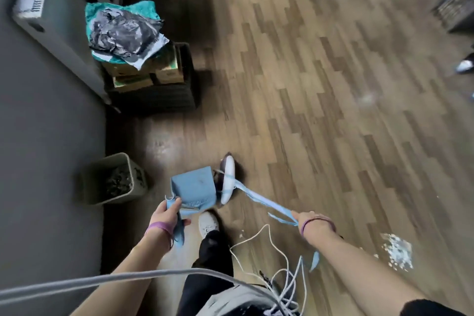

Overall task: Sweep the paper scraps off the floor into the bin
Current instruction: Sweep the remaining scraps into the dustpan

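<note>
Both outstretched — low | left hand (pixel 164 218) grips dustpan (pixel 195 185) | right hand (pixel 311 220) grips broom (pixel 229 177)

Paper scraps (pixel 397 251): 1 pale, white-ish pile on the wood floor at lower right, with a few strays nearer centre. Blurred, so no count.
Bin (pixel 115 196): grey, rectangular, upright at the wall on the left, well apart from the pile. Dark contents, probably more scraps.
Dustpan (pixel 193 185): light blue, between bin and pile.
Broom (pixel 228 178): white head, dark bristles, blue handle, with the head just beside the dustpan.
</note>
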Available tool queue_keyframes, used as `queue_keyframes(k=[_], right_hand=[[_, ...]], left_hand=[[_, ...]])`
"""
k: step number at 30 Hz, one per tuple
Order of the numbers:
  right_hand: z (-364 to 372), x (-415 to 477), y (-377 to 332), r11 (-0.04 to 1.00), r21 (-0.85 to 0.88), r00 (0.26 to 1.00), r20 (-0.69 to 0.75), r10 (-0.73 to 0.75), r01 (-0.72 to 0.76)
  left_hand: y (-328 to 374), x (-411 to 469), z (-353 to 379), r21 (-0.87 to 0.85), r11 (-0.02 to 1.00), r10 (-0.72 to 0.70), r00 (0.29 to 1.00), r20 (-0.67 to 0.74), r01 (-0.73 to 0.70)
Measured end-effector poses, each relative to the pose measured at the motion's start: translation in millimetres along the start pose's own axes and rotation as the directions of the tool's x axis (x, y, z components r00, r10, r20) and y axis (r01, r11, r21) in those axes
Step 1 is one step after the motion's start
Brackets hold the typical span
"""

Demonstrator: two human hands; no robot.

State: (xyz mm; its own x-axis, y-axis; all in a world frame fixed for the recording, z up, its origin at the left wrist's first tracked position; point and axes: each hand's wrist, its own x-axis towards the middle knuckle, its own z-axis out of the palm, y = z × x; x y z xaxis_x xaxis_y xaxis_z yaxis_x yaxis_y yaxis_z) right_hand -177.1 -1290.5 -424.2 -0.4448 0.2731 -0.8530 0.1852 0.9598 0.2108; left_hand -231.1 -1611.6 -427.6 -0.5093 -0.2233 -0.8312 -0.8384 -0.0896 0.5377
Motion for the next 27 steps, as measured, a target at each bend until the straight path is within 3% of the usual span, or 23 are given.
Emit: queue_keyframes(k=[11, 15, 21, 27], right_hand=[[199, -100, 167, 0.970, 0.169, 0.985, 0.055, 0.165, -0.172], [241, -132, 200, 0.917, 0.313, 0.968, 0.040, 0.247, -0.246], [272, -159, 205, 0.924, 0.325, 0.978, 0.025, 0.207, -0.203], [267, -167, 146, 0.965, 0.251, 0.992, -0.082, 0.094, -0.071]], left_hand=[[-131, -129, 111, 0.230, 0.962, 0.114, 0.982, 0.149, -0.146], [-164, -161, 129, 0.256, 0.954, 0.114, 0.978, 0.174, -0.156], [-194, -180, 108, 0.205, 0.969, 0.109, 0.983, 0.148, -0.139], [-223, -183, 37, 0.203, 0.956, 0.206, 0.978, 0.043, -0.210]])
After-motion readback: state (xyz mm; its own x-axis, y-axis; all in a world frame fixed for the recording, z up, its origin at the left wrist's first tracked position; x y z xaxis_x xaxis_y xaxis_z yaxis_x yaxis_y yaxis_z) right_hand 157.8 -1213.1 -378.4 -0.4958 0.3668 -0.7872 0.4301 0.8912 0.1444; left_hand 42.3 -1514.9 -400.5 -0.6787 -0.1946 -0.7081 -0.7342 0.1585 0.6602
